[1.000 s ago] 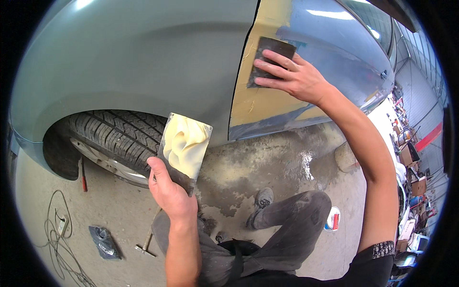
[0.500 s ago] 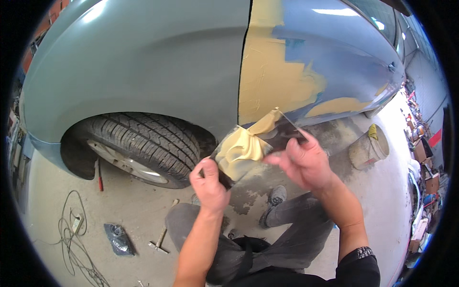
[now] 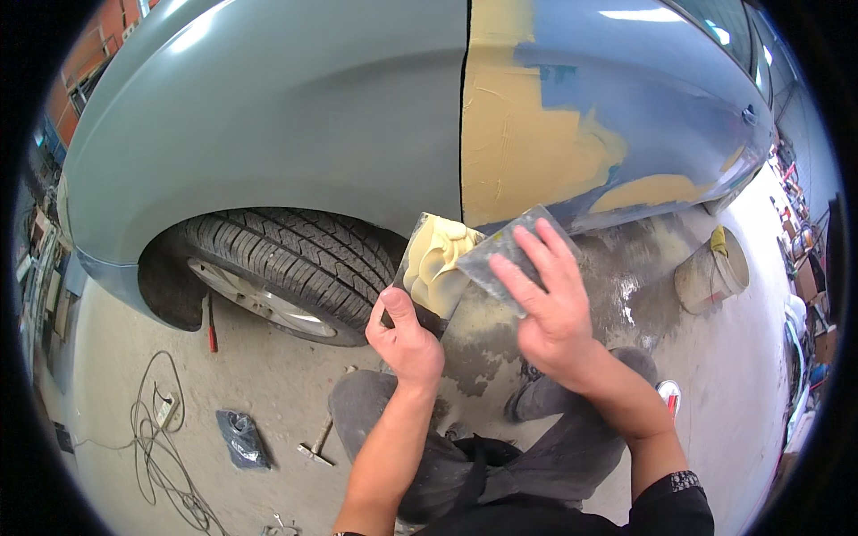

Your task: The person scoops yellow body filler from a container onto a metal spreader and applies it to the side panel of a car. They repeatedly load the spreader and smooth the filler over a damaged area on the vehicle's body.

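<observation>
My left hand (image 3: 413,347) grips a dark mixing board (image 3: 429,314) by its near edge, thumb on top. Soft, pale yellow body filler (image 3: 438,253) lies in folds over the board. In my right hand (image 3: 559,326) is a flat grey spreader (image 3: 496,261), fingers laid across its upper face and the thumb hidden beneath. One corner of the spreader meets or overlaps the right side of the filler. Beyond my hands is a blue car door (image 3: 679,125), its front part coated with dried-looking yellow filler (image 3: 505,152).
Left of the door gap is the grey-green fender (image 3: 304,116) over a tyre (image 3: 304,259). A stained bucket (image 3: 702,281) stands at right. On the floor lie a hammer (image 3: 315,451), a dark plastic bag (image 3: 243,439) and a looped cable (image 3: 159,460). Clutter lines the right wall.
My right hand has turned over, so its back and the spreader's face now show. The spreader has swung across toward the filler. The view has shifted slightly, moving the car rightward in the picture.
</observation>
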### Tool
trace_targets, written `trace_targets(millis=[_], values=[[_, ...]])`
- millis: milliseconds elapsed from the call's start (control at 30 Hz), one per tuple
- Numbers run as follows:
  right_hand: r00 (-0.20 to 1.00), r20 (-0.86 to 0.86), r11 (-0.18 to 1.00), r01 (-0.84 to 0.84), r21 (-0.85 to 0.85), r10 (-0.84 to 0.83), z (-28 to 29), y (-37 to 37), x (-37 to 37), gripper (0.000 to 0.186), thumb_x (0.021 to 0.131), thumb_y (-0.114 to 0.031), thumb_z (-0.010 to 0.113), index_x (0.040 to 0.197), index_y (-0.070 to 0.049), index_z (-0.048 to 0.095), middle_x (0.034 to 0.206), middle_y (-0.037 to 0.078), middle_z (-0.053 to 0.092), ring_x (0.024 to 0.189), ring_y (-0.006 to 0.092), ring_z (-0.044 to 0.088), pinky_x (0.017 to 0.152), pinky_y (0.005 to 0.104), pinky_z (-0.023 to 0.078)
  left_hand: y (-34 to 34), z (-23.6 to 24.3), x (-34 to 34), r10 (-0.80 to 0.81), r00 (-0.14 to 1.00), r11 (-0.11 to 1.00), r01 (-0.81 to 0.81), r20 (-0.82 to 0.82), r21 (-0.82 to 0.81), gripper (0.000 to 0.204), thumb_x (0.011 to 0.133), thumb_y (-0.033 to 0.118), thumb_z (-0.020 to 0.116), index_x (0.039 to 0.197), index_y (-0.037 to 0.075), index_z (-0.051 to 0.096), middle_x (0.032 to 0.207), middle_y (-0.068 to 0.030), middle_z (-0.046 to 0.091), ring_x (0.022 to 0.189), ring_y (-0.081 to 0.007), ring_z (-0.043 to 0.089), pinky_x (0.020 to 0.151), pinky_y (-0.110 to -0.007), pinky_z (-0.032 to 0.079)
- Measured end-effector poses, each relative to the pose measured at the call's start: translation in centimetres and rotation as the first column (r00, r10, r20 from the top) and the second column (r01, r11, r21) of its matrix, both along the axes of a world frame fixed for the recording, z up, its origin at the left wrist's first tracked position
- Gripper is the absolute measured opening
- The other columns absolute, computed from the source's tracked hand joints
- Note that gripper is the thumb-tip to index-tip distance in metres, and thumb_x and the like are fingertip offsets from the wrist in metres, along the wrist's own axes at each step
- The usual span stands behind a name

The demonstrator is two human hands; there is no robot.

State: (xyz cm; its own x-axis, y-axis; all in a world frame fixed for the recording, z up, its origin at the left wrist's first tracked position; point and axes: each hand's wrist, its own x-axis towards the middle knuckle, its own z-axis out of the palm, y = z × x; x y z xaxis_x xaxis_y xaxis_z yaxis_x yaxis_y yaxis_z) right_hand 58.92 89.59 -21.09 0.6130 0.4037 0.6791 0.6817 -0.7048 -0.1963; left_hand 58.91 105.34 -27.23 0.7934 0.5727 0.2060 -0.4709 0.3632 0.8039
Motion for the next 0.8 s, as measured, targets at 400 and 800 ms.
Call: trace_targets(millis=[400, 800], values=[[0.991, 0.01, 0.98, 0.129, 0.152, -0.132, -0.4, 0.1, 4.2, 0.055, 0.072, 0.006, 0.047, 0.122, -0.012, 0.061, 0.126, 0.024, 0.052, 0.122, 0.0478, 0.042, 0.103, 0.0498, 0.037, 2.5, 1.7, 0.1, 0.214, 0.977, 0.976, -0.214, -0.025, -0.029, 0.055, 0.097, 0.049, 0.046, 0.09, -0.005, 0.056, 0.088, -0.0067, 0.06, 0.08, -0.0137, 0.054, 0.075, -0.029, 0.044], [0.824, 0.408, 0.916, 0.313, 0.25, -0.393, 2.6, 3.1, 16.2, 0.061, 0.073, 0.006, 0.051, 0.127, -0.022, 0.059, 0.138, 0.018, 0.042, 0.13, 0.0455, 0.031, 0.098, 0.0544, 0.035, 3.3, 2.7, -0.2, 0.131, 0.986, 0.982, -0.143, -0.1, -0.122, 0.056, 0.097, 0.048, 0.046, 0.103, -0.007, 0.055, 0.101, -0.0112, 0.061, 0.09, -0.0186, 0.058, 0.082, -0.032, 0.046]])
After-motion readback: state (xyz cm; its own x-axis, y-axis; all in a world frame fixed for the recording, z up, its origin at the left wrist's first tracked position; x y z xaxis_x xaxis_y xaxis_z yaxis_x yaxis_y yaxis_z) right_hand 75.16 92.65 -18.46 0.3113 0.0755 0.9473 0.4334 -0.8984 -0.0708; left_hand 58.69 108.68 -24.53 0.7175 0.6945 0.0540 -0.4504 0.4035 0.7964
